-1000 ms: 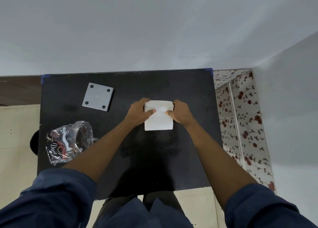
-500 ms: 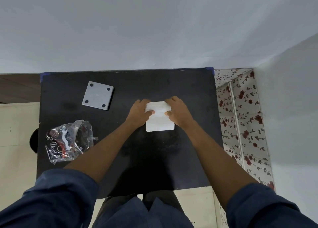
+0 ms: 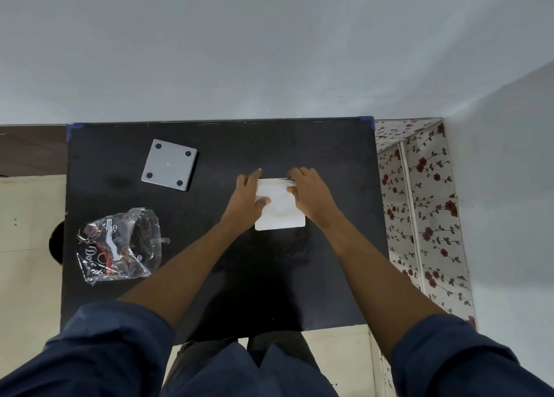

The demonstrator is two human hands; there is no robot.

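Note:
A white folded paper (image 3: 280, 213) lies flat on the black table (image 3: 209, 246), right of its middle. My left hand (image 3: 247, 200) rests on the paper's left side, with the thumb laid across it and the fingers stretched forward past the far left corner. My right hand (image 3: 311, 195) covers the far right corner, where its fingers curl over the far edge and meet the thumb on top in a pinch. Both hands hide the paper's far edge and its sides.
A grey square plate (image 3: 170, 164) with four dark holes lies at the table's back left. A crumpled clear plastic bag (image 3: 118, 246) with printed contents sits near the left edge. A flowered cloth surface (image 3: 425, 210) stands right of the table, and a white wall runs behind it.
Both hands have slid forward over the paper, from holding its raised far flap to lying on it. The paper now lies flatter. The plate and the bag have not moved.

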